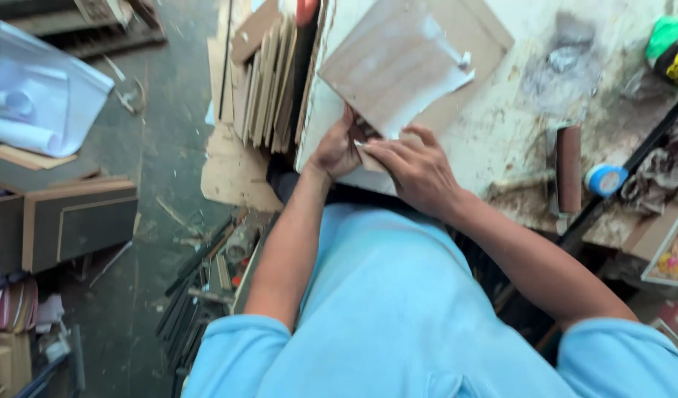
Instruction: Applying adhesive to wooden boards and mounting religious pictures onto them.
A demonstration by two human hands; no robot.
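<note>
A square brown board (398, 59) lies tilted on the pale, stained bench (501, 118), its near corner pointing at the two hands. A torn white sheet (427, 81) covers part of the board's face, ragged along its right edge. The left hand (337, 149) is curled around the board's near corner from the left, fingers closed on the edge. The right hand (416, 169) lies just beside it, touching the same corner from the right, fingers bent and pinching at the sheet's near end; whether they grip the sheet or only press it cannot be told. Both hands meet at the bench's near edge, the board stretching away beyond them. To the left, thin boards stand stacked on edge (269, 81). To the right lie a brown roller (569, 168) and a blue tape roll (605, 179).
</note>
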